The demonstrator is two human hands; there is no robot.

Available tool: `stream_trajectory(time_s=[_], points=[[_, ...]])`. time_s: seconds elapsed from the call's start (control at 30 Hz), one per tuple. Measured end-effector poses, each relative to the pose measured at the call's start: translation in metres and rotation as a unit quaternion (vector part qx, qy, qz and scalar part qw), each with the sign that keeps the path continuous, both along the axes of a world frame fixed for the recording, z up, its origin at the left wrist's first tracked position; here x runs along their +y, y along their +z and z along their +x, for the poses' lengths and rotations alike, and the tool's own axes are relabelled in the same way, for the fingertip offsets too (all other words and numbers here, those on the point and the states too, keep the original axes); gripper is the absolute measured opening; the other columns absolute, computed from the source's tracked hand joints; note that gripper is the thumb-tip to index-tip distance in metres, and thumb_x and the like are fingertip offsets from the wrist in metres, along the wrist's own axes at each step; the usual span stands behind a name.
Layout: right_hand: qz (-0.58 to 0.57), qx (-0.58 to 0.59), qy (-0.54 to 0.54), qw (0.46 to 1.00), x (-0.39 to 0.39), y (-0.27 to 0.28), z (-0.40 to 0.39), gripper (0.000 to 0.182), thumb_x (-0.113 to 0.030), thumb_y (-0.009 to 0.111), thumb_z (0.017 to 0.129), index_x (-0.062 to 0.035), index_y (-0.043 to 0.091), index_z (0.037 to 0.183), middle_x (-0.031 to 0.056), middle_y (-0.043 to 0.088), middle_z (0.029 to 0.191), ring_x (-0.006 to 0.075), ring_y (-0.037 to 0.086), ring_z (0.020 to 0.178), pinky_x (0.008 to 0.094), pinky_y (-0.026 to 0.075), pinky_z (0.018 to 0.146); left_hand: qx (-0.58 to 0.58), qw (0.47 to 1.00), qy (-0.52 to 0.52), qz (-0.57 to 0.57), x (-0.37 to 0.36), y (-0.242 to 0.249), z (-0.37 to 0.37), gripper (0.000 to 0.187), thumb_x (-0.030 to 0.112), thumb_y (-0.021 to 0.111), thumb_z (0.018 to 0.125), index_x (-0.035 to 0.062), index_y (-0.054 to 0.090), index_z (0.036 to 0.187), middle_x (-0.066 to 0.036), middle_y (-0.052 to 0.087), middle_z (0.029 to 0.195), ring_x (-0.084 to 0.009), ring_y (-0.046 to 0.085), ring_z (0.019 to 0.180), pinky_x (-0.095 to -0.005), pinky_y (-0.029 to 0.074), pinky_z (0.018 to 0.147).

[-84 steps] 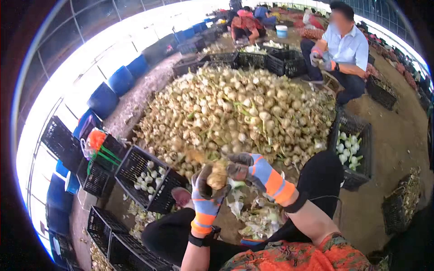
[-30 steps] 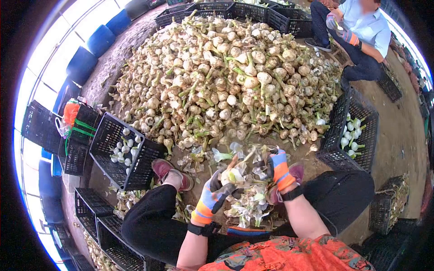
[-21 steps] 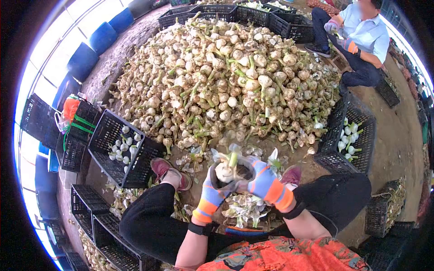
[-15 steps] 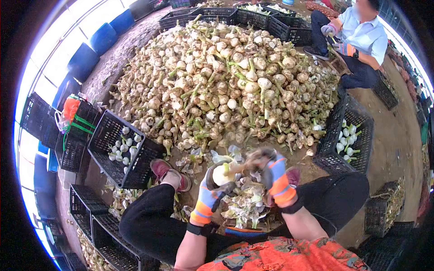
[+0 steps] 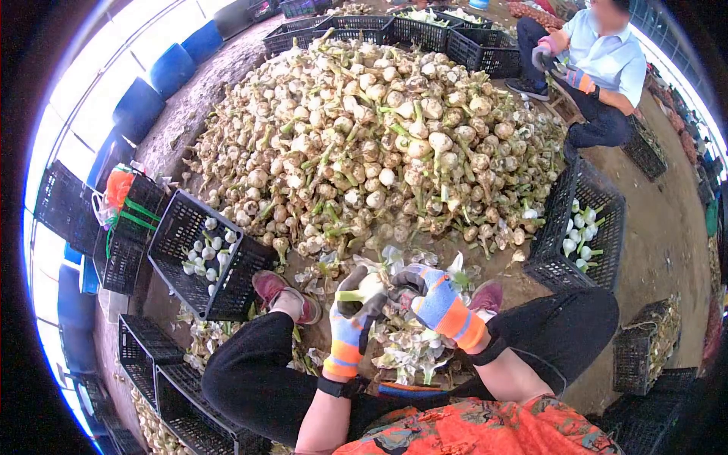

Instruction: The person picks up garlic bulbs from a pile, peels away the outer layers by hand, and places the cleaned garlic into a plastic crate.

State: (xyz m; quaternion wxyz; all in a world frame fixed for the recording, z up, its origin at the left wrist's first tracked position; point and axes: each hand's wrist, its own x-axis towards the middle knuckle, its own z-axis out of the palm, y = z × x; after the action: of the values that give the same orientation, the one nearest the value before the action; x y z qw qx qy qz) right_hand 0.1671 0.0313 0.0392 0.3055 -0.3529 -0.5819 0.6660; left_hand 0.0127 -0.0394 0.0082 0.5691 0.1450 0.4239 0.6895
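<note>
A whitish garlic bulb with a green stem sits in my left hand, whose gloved fingers wrap round it. My right hand, also in a blue, orange and grey glove, is closed against the right side of the bulb; its fingertips partly hide what they pinch there. Below both hands, peeled garlic skins lie heaped between my legs. In front rises a large pile of unpeeled garlic with roots and stems on it.
Black crates with clean white bulbs stand left and right of my knees. Further black crates line the pile's far side. At the upper right sits a co-worker in gloves. Blue barrels stand along the left wall.
My right hand has moved left, from apart with blurred brown skin near it to against the bulb. The bulb has turned in my left hand, its stem now pointing left.
</note>
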Motion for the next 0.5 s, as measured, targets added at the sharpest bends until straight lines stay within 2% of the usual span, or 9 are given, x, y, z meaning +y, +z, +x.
stream_trajectory(time_s=[0.03,0.07,0.13,0.2,0.27,0.33,0.4,0.47,0.5], points=[[0.015,-0.021,-0.039,0.999,0.0,-0.011,-0.002,0.028,0.008,0.05,0.077,0.0028,0.056,0.104,0.0099,0.063,0.093,0.014,0.059,0.083,0.0263,0.049,0.074,0.041,0.999,0.009,-0.003,-0.002,0.007,0.003,0.043,-0.003,0.062,0.077,-0.004,0.05,0.119,-0.016,0.058,0.11,-0.0203,0.059,0.092,-0.031,0.049,0.082],[0.029,-0.042,-0.078,0.996,0.002,-0.022,-0.003,0.026,0.008,0.048,0.077,0.003,0.056,0.102,0.0097,0.063,0.092,0.0138,0.059,0.08,0.0265,0.049,0.071,0.041,0.999,0.009,-0.004,-0.003,0.009,0.003,0.043,-0.003,0.062,0.077,-0.004,0.05,0.119,-0.016,0.058,0.11,-0.0203,0.059,0.092,-0.031,0.049,0.082],[0.119,-0.054,-0.13,0.983,0.009,-0.037,-0.001,0.024,0.008,0.046,0.078,0.0028,0.056,0.099,0.0086,0.062,0.088,0.012,0.058,0.075,0.0256,0.049,0.067,0.255,0.966,-0.009,0.035,-0.007,0.011,0.001,0.032,-0.002,0.059,0.08,-0.004,0.055,0.112,-0.014,0.062,0.102,-0.0184,0.061,0.085,-0.0275,0.05,0.076],[0.149,-0.139,-0.244,0.948,0.022,-0.045,0.004,0.025,0.004,0.05,0.073,0.0031,0.059,0.097,0.0113,0.063,0.084,0.0182,0.06,0.079,0.0276,0.049,0.072,0.201,0.98,0.003,-0.009,-0.005,0.014,-0.001,0.019,0.007,0.061,0.083,-0.0002,0.061,0.1,-0.005,0.063,0.087,-0.0113,0.058,0.071,-0.023,0.046,0.061],[-0.083,0.015,-0.204,0.975,0.027,-0.037,0.01,0.025,0.005,0.053,0.072,0.0046,0.059,0.096,0.0098,0.064,0.087,0.0151,0.061,0.074,0.0259,0.05,0.069,0.172,0.985,-0.014,-0.007,-0.004,0.01,0.0,0.027,0.006,0.058,0.084,-0.0004,0.056,0.11,-0.007,0.061,0.096,-0.0141,0.059,0.079,-0.0263,0.049,0.067],[-0.174,0.072,-0.142,0.972,0.016,-0.029,0.003,0.023,0.004,0.054,0.075,0.0044,0.059,0.097,0.0092,0.064,0.089,0.013,0.061,0.075,0.0251,0.05,0.07,0.158,0.987,-0.03,0.019,0.005,0.008,0.015,0.038,0.007,0.054,0.087,0.001,0.046,0.124,-0.009,0.054,0.114,-0.017,0.055,0.094,-0.0303,0.05,0.076],[-0.184,0.128,-0.073,0.972,0.005,-0.028,0.001,0.028,-0.01,0.064,0.082,0.0037,0.055,0.104,0.0092,0.063,0.1,0.0139,0.06,0.088,0.0255,0.048,0.08,0.197,0.979,-0.05,0.033,0.003,-0.009,0.012,0.051,0.013,0.062,0.084,0.0026,0.04,0.129,-0.011,0.047,0.123,-0.0168,0.051,0.107,-0.0318,0.049,0.083],[-0.176,0.234,-0.114,0.949,-0.003,-0.049,-0.004,0.026,-0.012,0.061,0.083,-0.0006,0.055,0.105,0.0042,0.064,0.092,0.0103,0.059,0.078,0.0225,0.047,0.066,0.042,0.998,0.034,-0.031,0.003,0.015,0.014,0.045,0.02,0.06,0.086,0.0019,0.044,0.124,-0.01,0.052,0.118,-0.0168,0.054,0.102,-0.0311,0.05,0.079],[-0.179,0.235,-0.112,0.949,-0.004,-0.045,-0.004,0.026,-0.012,0.061,0.083,-0.0006,0.055,0.105,0.0042,0.064,0.092,0.0103,0.059,0.078,0.0225,0.047,0.066,0.114,0.993,0.014,0.014,0.003,0.025,0.01,0.043,0.026,0.057,0.088,0.0038,0.044,0.123,-0.008,0.056,0.11,-0.0177,0.057,0.094,-0.0289,0.051,0.073]])
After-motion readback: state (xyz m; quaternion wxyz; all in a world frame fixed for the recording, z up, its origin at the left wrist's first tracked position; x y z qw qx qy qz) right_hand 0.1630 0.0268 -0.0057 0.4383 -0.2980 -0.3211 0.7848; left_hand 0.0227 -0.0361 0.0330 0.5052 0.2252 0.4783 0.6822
